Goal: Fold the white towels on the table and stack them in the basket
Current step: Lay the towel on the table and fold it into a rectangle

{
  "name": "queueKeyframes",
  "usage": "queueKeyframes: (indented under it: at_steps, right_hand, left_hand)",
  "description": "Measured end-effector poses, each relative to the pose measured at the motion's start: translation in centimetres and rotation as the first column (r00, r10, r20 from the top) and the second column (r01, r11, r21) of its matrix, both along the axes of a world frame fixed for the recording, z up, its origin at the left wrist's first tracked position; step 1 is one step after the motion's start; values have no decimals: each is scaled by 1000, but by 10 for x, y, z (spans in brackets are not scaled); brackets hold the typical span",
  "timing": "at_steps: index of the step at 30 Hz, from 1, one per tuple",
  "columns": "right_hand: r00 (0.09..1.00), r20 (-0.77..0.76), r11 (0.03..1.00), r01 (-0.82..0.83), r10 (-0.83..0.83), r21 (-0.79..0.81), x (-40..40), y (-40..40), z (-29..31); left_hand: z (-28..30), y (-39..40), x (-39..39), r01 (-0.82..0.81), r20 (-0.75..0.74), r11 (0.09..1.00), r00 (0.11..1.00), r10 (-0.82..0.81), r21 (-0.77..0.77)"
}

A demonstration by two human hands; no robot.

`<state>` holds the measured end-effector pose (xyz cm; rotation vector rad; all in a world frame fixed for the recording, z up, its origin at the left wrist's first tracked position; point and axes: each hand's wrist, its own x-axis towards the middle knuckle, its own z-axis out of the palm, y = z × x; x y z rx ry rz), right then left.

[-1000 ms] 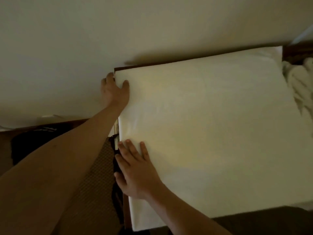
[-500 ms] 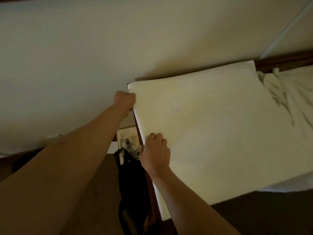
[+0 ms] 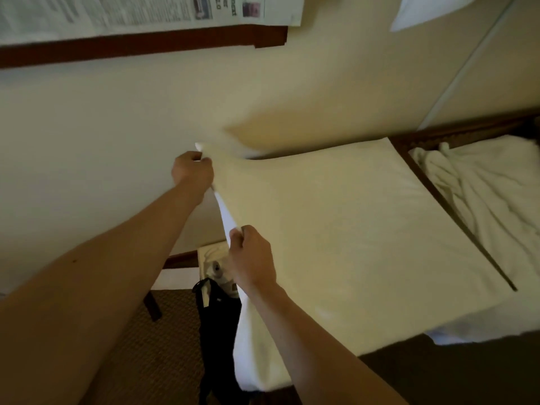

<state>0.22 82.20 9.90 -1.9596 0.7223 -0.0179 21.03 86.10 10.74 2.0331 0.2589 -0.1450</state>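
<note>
With both hands gripping the left edge of the spread white towel, we judge the step in hand to be the first fold, carrying that edge over toward the right side. Our left hand pinches the far left corner, lifted clear of the table; our right hand clenches the same edge nearer to us, also raised. The rest of the towel lies flat across the tabletop, its near left part hanging over the table's side. To fold well, we think both hands should rise and travel level together, keeping the edge taut between them so the cloth does not sag, then land the corners square on the opposite corners before smoothing. A lopsided pull would likely skew the fold or drag the whole towel. Surface: a dark wooden table edge shows along the towel's right side, and beyond it a crumpled white towel lies heaped. No basket is in view. Room: cream wall behind, a dark wooden rail with newspaper above it, woven brown carpet below, a black bag hanging beside the table.
</note>
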Motion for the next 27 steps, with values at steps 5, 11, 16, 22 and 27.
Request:
queueKeyframes:
  at_steps: [5,11,16,22,27]
  right_hand:
    - [977,58,976,210,-207,-51,-18,-79,20]
    - [912,72,911,409,-404,-58,-42,-208,28]
    - [852,51,846,523,-520,-104,-67,-336,11]
    - [828,-69,823,538,-557,-184,-84,-455,-48]
    - [890,-243,908,319,-386,-272,-64,-489,-67]
  left_hand:
    - [26,-75,-20,96,14,991,995,-95,-92]
    - [39,-214,-49,228,20,963,974,-227,-142]
    - [22,-353,-70,364,16,929,931,-364,-64]
    - [-38,-488,-93,446,-95,893,888,-450,-52]
    - [-73,-473,-86,494,-14,862,868,-496,111]
